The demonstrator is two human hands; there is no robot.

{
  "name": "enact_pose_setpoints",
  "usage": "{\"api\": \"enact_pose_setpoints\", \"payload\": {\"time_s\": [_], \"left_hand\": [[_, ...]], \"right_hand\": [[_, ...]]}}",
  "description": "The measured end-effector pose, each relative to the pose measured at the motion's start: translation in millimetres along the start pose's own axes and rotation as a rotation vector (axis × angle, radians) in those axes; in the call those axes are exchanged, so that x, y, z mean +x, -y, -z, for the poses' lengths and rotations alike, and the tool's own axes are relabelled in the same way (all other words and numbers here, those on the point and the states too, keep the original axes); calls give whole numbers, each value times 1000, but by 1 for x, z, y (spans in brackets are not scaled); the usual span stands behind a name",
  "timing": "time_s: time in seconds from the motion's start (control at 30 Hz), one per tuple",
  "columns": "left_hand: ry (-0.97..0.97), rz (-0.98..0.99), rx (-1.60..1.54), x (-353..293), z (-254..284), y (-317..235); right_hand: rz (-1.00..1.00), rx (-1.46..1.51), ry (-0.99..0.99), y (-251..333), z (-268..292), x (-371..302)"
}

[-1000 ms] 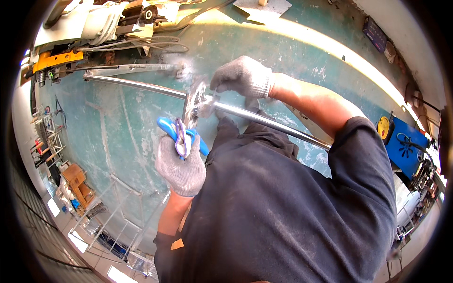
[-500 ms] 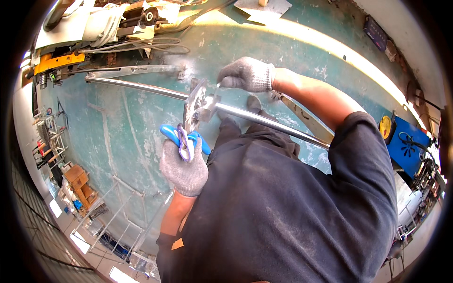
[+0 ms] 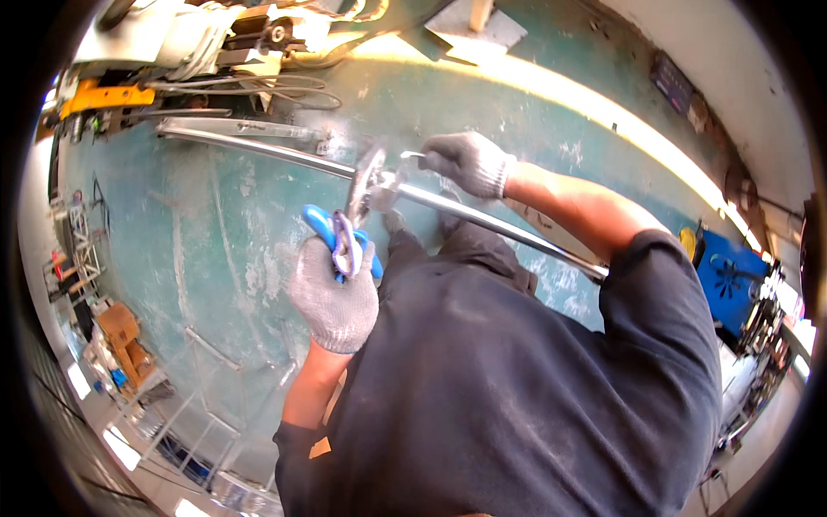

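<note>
A long shiny metal tube (image 3: 508,226) lies slantwise in front of me. Around its middle is a blurred metal fitting (image 3: 383,191). My left hand (image 3: 332,297), in a grey knit glove, is closed around a blue-handled tool (image 3: 320,226) resembling pliers. A purple-edged pale piece (image 3: 346,246) shows at its grip, and its flat metal end (image 3: 363,183) reaches the fitting. My gloved right hand (image 3: 469,162) is closed beyond the tube, pinching a small bent metal rod (image 3: 412,155) that looks like a hex key. The rod's tip is apart from the fitting.
Machinery with a yellow bar (image 3: 108,96) and looped cables stands at the far left. A metal frame (image 3: 211,379) and a cardboard box (image 3: 125,332) are at the lower left. At right is a blue machine (image 3: 728,280). A pale board (image 3: 474,30) lies far ahead.
My right hand has moved right and slightly away from the fitting with the bent rod. My left hand keeps hold of the blue-handled tool. The view has shifted slightly.
</note>
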State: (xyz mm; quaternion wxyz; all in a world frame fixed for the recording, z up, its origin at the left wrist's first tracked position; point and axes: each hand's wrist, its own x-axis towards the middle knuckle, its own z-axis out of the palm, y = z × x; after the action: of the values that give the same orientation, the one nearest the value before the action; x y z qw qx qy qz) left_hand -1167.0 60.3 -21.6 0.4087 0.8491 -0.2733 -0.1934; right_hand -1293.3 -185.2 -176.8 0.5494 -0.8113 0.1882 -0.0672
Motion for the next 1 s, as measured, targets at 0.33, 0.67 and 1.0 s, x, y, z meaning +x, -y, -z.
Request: {"api": "enact_pose_setpoints", "payload": {"time_s": [0.33,0.67,1.0], "left_hand": [[-71,-26,-39,-5,60,31],[-158,264,-372,43,154,145],[-75,300,-447,144,267,278]], "right_hand": [[188,-194,-43,0,-2,27],[-121,-114,-165,-28,-13,12],[-436,-550,-9,7,11,34]]}}
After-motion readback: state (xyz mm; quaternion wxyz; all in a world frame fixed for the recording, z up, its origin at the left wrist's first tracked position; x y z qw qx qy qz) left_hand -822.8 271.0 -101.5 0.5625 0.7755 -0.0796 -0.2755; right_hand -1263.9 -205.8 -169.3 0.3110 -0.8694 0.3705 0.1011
